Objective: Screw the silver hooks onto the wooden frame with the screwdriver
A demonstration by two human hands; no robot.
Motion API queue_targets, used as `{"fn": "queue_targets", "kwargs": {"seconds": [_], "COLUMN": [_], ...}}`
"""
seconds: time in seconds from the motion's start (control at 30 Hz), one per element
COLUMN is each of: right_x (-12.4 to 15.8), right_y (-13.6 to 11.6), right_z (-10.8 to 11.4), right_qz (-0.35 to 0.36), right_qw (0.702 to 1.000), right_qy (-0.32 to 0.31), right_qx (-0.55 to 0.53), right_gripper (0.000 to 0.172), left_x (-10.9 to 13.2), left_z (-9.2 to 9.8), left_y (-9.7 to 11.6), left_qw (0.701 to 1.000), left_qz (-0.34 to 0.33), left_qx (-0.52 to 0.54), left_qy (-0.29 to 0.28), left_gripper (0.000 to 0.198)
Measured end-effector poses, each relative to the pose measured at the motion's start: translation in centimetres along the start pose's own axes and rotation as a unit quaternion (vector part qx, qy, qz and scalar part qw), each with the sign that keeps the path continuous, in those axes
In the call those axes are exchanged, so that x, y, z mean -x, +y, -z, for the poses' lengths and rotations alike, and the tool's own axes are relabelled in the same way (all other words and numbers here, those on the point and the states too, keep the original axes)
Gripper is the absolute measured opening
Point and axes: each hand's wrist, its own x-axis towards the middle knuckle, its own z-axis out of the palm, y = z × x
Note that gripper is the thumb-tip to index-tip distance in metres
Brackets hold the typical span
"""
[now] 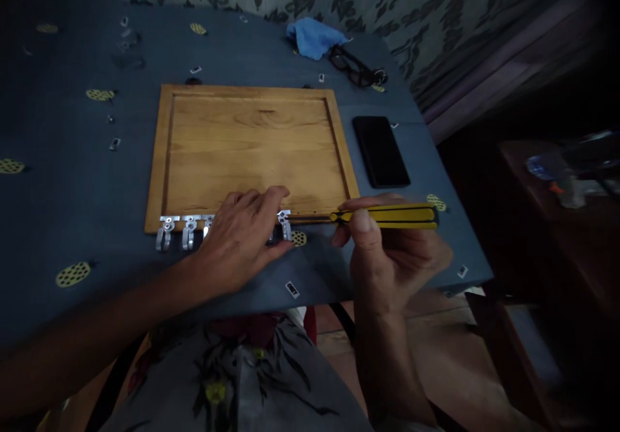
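Observation:
A framed wooden panel [252, 144] lies flat on the cloth-covered table, with a row of silver metal hooks [188, 232] along its near edge. Over that edge, my left hand [242, 232] presses down, fingers bent onto the wood, covering some of the hooks. Its thumb is at the lower end of the rightmost metal hook [284, 224], which it appears to steady. My right hand [392, 251] is closed around the yellow and black handle of a screwdriver [397, 216]. The thin shaft points left along the near edge, toward that hook; whether its tip touches a screw is unclear.
A black phone [381, 151] lies right of the panel. Black glasses [356, 67] and a blue cloth [314, 37] are at the back. Small hardware [128, 41] sits far left. The table's right edge slopes down beside a dark cabinet [557, 225].

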Motion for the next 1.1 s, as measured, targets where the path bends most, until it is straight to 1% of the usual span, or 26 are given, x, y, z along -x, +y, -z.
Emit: {"fn": "queue_targets", "kwargs": {"seconds": [0.17, 0.3, 0.43, 0.57, 0.8, 0.97, 1.1], "right_x": [-0.05, -0.15, -0.38, -0.61, -0.78, -0.7, -0.66], "right_y": [0.02, -0.14, -0.25, -0.29, -0.19, -0.11, -0.06], "right_z": [0.17, 0.19, 0.16, 0.09, -0.06, -0.08, 0.01], "right_qz": [0.008, 0.015, 0.014, 0.015, 0.024, 0.019, 0.014], "right_qw": [1.0, 1.0, 1.0, 1.0, 0.999, 0.999, 0.999], "right_qy": [-0.006, -0.006, 0.002, -0.007, -0.026, -0.029, -0.026], "right_qx": [0.007, 0.004, 0.003, 0.005, 0.012, 0.017, 0.033], "right_gripper": [0.007, 0.006, 0.008, 0.009, 0.007, 0.006, 0.009], "left_x": [0.18, 0.21, 0.17, 0.16, 0.21, 0.17, 0.17], "left_z": [-0.11, -0.17, -0.22, -0.18, -0.12, 0.0, 0.03], "left_y": [-0.12, -0.2, -0.2, -0.17, -0.14, -0.03, 0.01], "left_qw": [1.0, 1.0, 1.0, 0.999, 0.999, 1.0, 1.0], "left_qz": [-0.014, -0.009, -0.008, -0.015, -0.023, -0.018, -0.014], "left_qx": [0.001, 0.007, 0.01, 0.001, -0.01, -0.007, -0.002], "left_qy": [0.016, 0.018, 0.023, 0.029, 0.031, 0.021, 0.021], "left_gripper": [0.061, 0.061, 0.059, 0.058, 0.061, 0.059, 0.057]}}
